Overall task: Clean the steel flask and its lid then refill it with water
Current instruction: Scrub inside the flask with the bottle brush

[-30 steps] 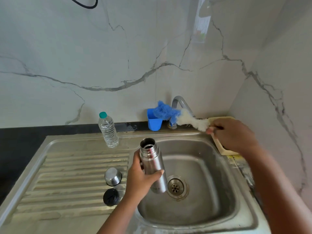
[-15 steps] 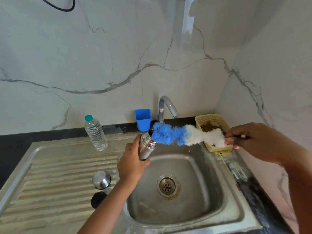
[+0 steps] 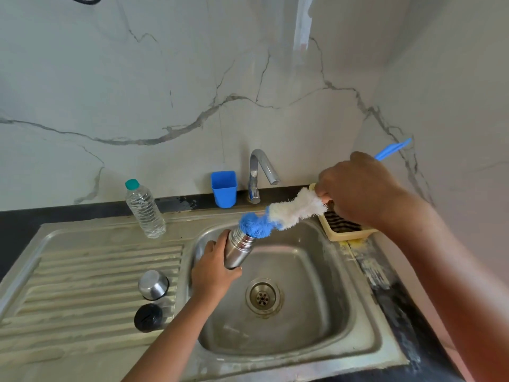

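Left hand (image 3: 213,272) clenched round steel flask (image 3: 237,250), tilted over sink basin (image 3: 316,312), mouth toward back-right. Right hand (image 3: 358,188) gripping bottle brush (image 3: 286,213) by handle; blue tip at flask mouth. Steel cup lid (image 3: 153,284) & black stopper (image 3: 148,317) on drainboard, nr basin's left rim. Water bottle (image 3: 144,209) upright at back edge.

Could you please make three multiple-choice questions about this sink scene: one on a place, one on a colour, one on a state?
1. Where does the steel cap stand?
A. on the draining board
B. in the basin
C. on the tap

2. What colour is the bottle brush at its tip?
A. green
B. blue
C. red

3. How is the steel flask?
A. capped
B. lying in the basin
C. open, held tilted

Answers: 1 A, it stands left of the basin; 2 B, the blue end meets the flask's mouth; 3 C, the left hand grips it.
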The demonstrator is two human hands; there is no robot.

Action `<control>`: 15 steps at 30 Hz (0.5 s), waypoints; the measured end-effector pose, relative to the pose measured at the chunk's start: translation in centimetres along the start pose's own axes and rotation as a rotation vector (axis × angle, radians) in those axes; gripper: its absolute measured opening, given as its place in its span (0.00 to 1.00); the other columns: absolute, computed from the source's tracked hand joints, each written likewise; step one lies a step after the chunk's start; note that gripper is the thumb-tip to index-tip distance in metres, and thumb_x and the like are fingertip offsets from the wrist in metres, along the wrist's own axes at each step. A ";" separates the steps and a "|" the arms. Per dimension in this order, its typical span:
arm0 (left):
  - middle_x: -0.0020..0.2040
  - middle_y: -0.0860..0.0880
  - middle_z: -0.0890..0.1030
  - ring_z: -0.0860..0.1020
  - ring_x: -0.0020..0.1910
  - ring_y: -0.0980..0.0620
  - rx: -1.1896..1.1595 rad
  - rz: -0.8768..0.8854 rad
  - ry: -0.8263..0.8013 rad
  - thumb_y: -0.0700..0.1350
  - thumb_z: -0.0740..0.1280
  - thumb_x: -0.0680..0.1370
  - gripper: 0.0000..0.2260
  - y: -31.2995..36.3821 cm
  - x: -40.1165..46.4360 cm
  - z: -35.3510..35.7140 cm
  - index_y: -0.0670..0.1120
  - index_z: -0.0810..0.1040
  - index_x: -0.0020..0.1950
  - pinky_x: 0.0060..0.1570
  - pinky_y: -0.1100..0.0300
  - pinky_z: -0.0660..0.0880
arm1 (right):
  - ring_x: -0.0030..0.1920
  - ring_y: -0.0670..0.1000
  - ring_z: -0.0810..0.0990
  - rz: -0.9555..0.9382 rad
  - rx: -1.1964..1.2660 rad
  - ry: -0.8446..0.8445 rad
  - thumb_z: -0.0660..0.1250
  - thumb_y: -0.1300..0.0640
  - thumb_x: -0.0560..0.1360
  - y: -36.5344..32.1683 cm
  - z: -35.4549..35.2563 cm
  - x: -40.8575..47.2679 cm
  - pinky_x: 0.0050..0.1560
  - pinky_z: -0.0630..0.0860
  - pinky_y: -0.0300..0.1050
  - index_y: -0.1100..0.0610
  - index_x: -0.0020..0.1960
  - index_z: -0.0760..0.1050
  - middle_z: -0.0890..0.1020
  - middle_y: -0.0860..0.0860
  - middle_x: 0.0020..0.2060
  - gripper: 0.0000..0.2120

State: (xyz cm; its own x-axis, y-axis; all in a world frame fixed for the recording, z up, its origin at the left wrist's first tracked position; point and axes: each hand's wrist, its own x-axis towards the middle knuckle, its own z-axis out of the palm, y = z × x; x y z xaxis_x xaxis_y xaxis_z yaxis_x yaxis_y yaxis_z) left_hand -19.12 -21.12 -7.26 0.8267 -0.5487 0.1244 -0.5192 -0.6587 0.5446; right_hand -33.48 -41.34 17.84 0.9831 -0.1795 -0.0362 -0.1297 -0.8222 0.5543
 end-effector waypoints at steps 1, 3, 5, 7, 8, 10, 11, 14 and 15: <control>0.59 0.50 0.75 0.78 0.52 0.48 0.010 0.008 0.003 0.51 0.78 0.66 0.42 -0.1 -0.3 0.2 0.55 0.63 0.76 0.39 0.55 0.77 | 0.43 0.48 0.78 -0.005 0.030 -0.013 0.59 0.62 0.74 0.0 0.1 -0.2 0.45 0.64 0.42 0.46 0.48 0.77 0.80 0.43 0.45 0.13; 0.57 0.50 0.75 0.78 0.51 0.47 0.041 0.014 0.013 0.51 0.78 0.65 0.41 -0.3 -0.6 0.5 0.56 0.65 0.75 0.36 0.55 0.77 | 0.37 0.49 0.76 0.030 0.157 -0.057 0.59 0.60 0.73 0.0 0.4 -0.6 0.40 0.70 0.43 0.49 0.43 0.77 0.80 0.45 0.39 0.10; 0.56 0.50 0.76 0.79 0.49 0.47 0.079 0.014 0.012 0.50 0.78 0.64 0.40 -0.5 -0.9 0.8 0.57 0.65 0.74 0.33 0.55 0.76 | 0.37 0.50 0.77 0.036 0.287 -0.125 0.59 0.58 0.73 0.3 1.1 -0.6 0.37 0.71 0.44 0.50 0.41 0.78 0.80 0.46 0.37 0.10; 0.55 0.51 0.76 0.80 0.46 0.47 0.114 0.028 -0.003 0.50 0.78 0.63 0.41 -0.8 -1.4 1.1 0.60 0.63 0.72 0.30 0.55 0.77 | 0.41 0.49 0.78 0.042 0.408 -0.280 0.61 0.56 0.73 1.0 2.1 -0.2 0.39 0.71 0.45 0.47 0.41 0.80 0.81 0.44 0.38 0.10; 0.55 0.51 0.77 0.81 0.45 0.47 0.118 0.038 -0.009 0.50 0.79 0.62 0.41 -0.9 -1.7 1.4 0.61 0.62 0.71 0.29 0.54 0.78 | 0.43 0.47 0.77 0.052 0.486 -0.360 0.62 0.55 0.74 1.4 2.5 0.1 0.40 0.68 0.43 0.45 0.41 0.80 0.80 0.41 0.40 0.09; 0.54 0.52 0.77 0.81 0.44 0.47 0.112 0.065 -0.011 0.50 0.80 0.61 0.42 -0.9 -2.1 1.7 0.61 0.62 0.71 0.28 0.52 0.79 | 0.46 0.46 0.75 0.037 0.574 -0.430 0.65 0.52 0.75 2.1 3.5 0.7 0.40 0.63 0.42 0.43 0.41 0.79 0.78 0.38 0.42 0.07; 0.54 0.52 0.77 0.81 0.44 0.47 0.109 0.077 -0.008 0.50 0.80 0.61 0.43 -0.8 -2.2 1.8 0.60 0.63 0.71 0.27 0.52 0.79 | 0.46 0.46 0.75 0.015 0.562 -0.405 0.65 0.52 0.75 2.2 4.0 0.8 0.40 0.62 0.42 0.43 0.43 0.79 0.78 0.38 0.42 0.06; 0.53 0.50 0.78 0.81 0.43 0.47 0.096 0.086 -0.009 0.50 0.81 0.60 0.43 -0.4 -2.2 1.7 0.59 0.63 0.70 0.27 0.52 0.79 | 0.43 0.47 0.78 -0.047 0.380 -0.133 0.62 0.56 0.76 2.1 6.0 1.5 0.40 0.66 0.43 0.45 0.48 0.81 0.81 0.41 0.42 0.11; 0.53 0.50 0.78 0.81 0.43 0.47 0.094 0.087 -0.014 0.49 0.81 0.60 0.43 -0.4 -2.2 1.5 0.60 0.63 0.70 0.28 0.51 0.79 | 0.41 0.48 0.78 -0.090 0.299 -0.006 0.62 0.58 0.74 2.0 6.6 1.7 0.40 0.67 0.43 0.46 0.47 0.81 0.81 0.43 0.41 0.11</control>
State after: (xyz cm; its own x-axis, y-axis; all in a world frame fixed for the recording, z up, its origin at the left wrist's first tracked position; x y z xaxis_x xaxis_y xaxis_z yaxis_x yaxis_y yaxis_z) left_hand -21.04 -20.42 -9.04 0.7749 -0.6126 0.1557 -0.6074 -0.6535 0.4516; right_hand -32.89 -46.85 13.37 0.9917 -0.1011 -0.0790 -0.0754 -0.9572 0.2794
